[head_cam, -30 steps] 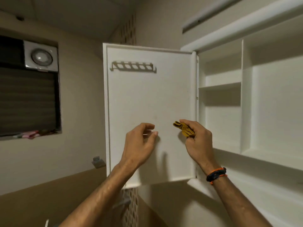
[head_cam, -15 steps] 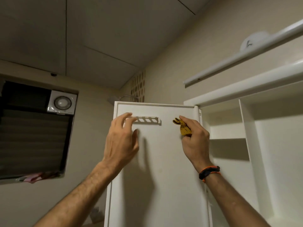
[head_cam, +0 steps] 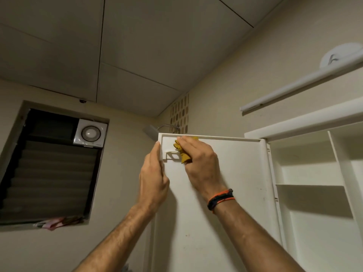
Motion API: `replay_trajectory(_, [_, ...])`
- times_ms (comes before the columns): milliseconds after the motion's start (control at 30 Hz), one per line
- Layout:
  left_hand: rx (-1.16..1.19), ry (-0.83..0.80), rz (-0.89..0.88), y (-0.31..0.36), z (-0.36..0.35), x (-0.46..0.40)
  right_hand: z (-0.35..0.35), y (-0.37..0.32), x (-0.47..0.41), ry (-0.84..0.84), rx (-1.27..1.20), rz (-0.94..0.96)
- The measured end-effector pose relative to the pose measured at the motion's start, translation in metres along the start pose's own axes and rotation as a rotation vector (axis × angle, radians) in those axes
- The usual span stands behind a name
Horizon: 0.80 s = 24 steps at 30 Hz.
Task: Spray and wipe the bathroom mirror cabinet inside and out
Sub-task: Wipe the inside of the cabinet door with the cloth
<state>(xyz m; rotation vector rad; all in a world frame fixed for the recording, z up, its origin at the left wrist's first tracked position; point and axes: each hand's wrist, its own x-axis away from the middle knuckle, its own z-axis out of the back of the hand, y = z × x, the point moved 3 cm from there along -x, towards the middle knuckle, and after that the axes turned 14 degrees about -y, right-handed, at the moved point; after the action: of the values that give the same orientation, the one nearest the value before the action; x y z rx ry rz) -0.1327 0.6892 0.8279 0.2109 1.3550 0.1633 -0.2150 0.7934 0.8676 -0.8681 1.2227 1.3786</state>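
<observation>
right hand [head_cam: 198, 163] clutches the yellow cloth [head_cam: 183, 154] against the open cabinet door [head_cam: 225, 193] at its top outer corner, over the small rack [head_cam: 172, 155]; left hand [head_cam: 154, 177] grips the door's free vertical edge, unwiped panel lying below and hinge-ward.

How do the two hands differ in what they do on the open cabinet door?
The right hand presses a yellow cloth against the inner face of the cabinet door, near its top; the left hand holds no cloth and grips the door's free edge. The right wrist wears an orange and dark band; the left wrist is bare. Both touch the door.
</observation>
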Motion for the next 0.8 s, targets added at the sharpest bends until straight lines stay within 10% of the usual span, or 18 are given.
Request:
replay_trajectory(433, [0.054, 0.060, -0.074, -0.009, -0.010, -0.001, 0.011, 0.000, -0.015, -0.437, 0.130, 0.034])
replay_trajectory(800, [0.072, 0.074, -0.059, -0.012, -0.010, 0.000, 0.055, 0.102, 0.032, -0.337, 0.120, -0.200])
